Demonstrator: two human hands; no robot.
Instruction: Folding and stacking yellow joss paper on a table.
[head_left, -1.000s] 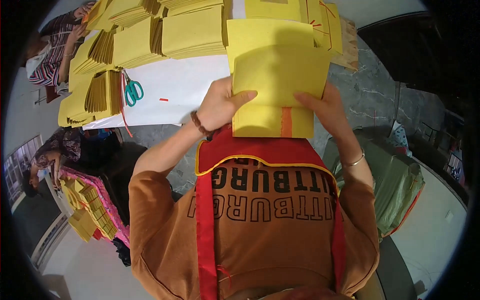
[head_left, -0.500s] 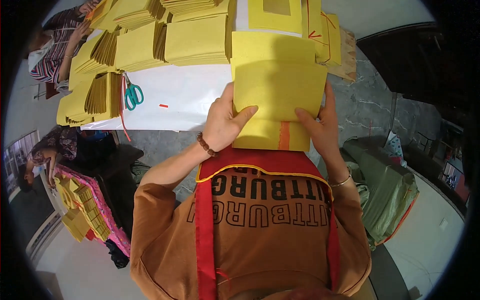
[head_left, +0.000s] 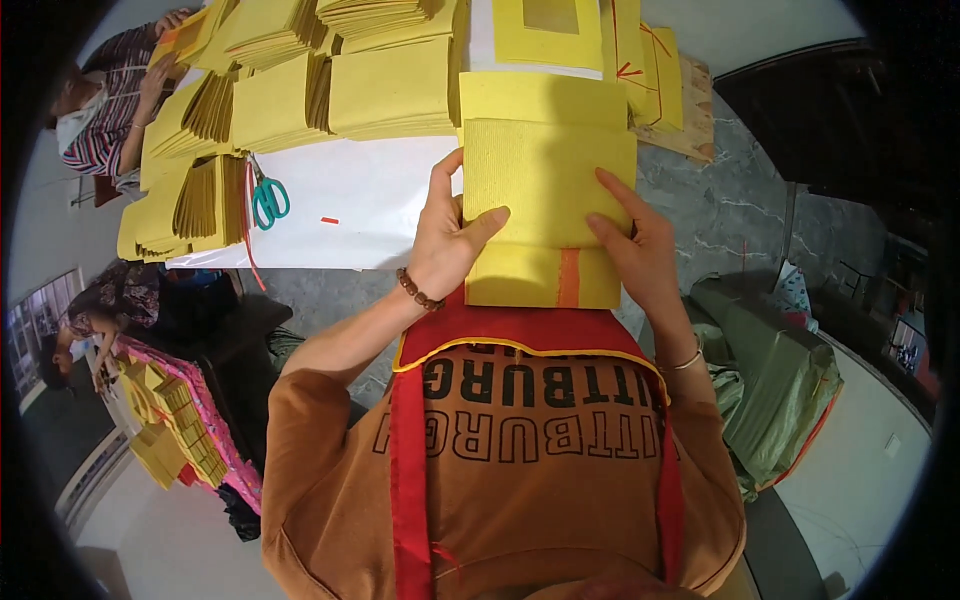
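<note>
A stack of yellow paper sheets (head_left: 545, 170) lies at the near edge of the white table (head_left: 370, 205), with an orange stripe on the lowest sheet. My left hand (head_left: 450, 235) grips the top sheet's left edge, thumb pressed flat on the paper. My right hand (head_left: 630, 245) lies flat on the right half of the same sheet, fingers spread and pointing up-left. Both hands hold the folded top sheet down against the stack. I wear a brown shirt and a red apron.
Several piles of yellow paper (head_left: 300, 95) fill the table's far side. Green-handled scissors (head_left: 268, 198) lie at the left. A green sack (head_left: 775, 385) sits at my right. One person (head_left: 105, 105) works at the far left, another (head_left: 85, 325) lower left beside yellow stacks.
The top yellow sheet has slid away from me up the stack, uncovering more of the orange-striped sheet. Both hands moved forward with it and now press it flat.
</note>
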